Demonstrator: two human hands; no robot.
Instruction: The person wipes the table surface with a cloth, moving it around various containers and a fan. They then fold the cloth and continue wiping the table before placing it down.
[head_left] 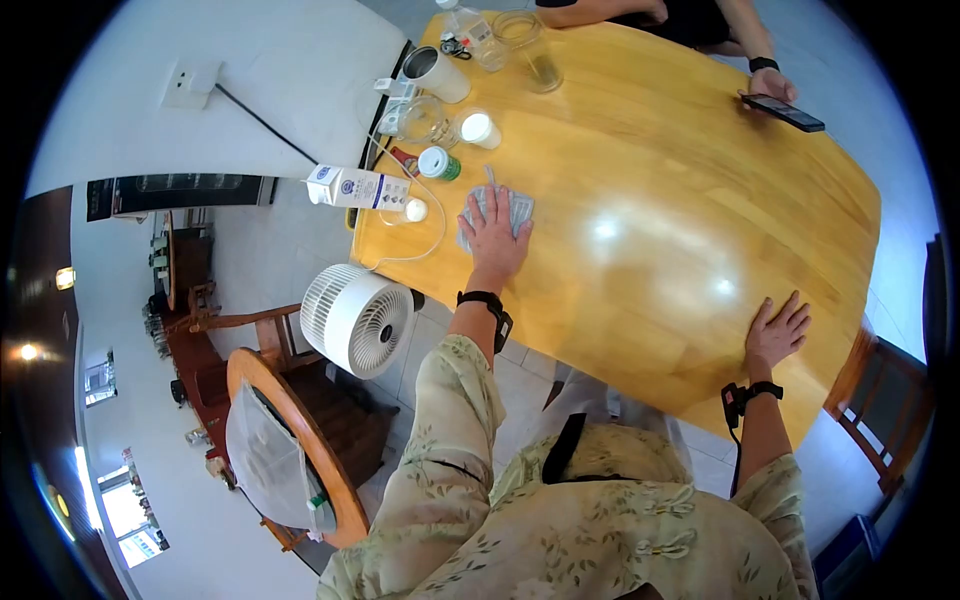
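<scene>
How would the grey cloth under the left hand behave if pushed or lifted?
The cloth looks thin and lies flat under the left hand, so it is probably floppy and light. The table is glossy with glare, so the cloth would likely slide easily when pushed. Lifted by one edge, it would probably droop.

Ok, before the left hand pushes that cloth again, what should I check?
1. Left hand flat on the grey cloth: ok.
2. Right hand spread on the table near its edge: ok.
3. White cable looping close beside the cloth: not ok.
4. Milk carton lying on its side at the table's edge: not ok.
5. Another person's hand and phone at the far side, well apart from the cloth: ok.
6. Cloth wet or dry: cannot tell.
</scene>
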